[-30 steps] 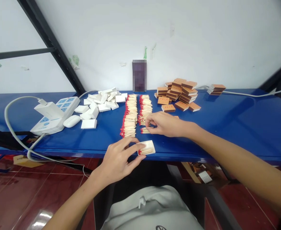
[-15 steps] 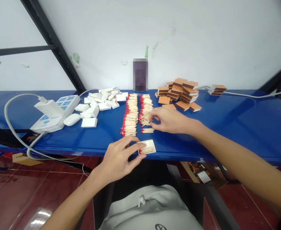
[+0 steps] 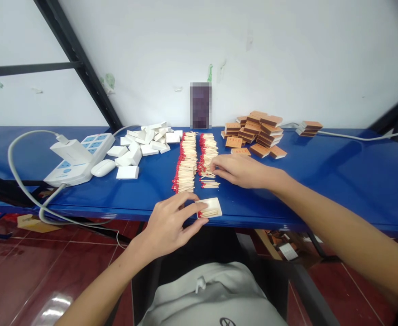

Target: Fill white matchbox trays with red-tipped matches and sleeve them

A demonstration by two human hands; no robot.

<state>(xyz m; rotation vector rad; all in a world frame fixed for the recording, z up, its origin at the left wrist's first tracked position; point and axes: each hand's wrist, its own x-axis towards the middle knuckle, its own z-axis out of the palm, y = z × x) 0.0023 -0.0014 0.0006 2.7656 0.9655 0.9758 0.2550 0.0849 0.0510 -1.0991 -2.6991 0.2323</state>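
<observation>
My left hand [image 3: 170, 224] pinches a small white matchbox tray [image 3: 210, 208] at the near edge of the blue table [image 3: 338, 176]; a few red-tipped matches lie in the tray. My right hand [image 3: 239, 171] rests on the table with its fingertips pinched on matches at the near end of the right match row [image 3: 206, 154]. A small loose bunch of matches [image 3: 209, 184] lies just below those fingers. The left match row [image 3: 185, 163] runs alongside, untouched.
A heap of white inner trays [image 3: 141, 145] lies at the left, next to a white power strip [image 3: 78, 156], a white earbud case [image 3: 103, 168] and a grey cable [image 3: 15, 158]. Brown matchbox sleeves [image 3: 256, 131] are stacked at the back right, with a smaller stack [image 3: 308, 127] farther right.
My right hand has slid a little away from me along the right match row, leaving a small bunch of matches behind. The left hand and tray have stayed put.
</observation>
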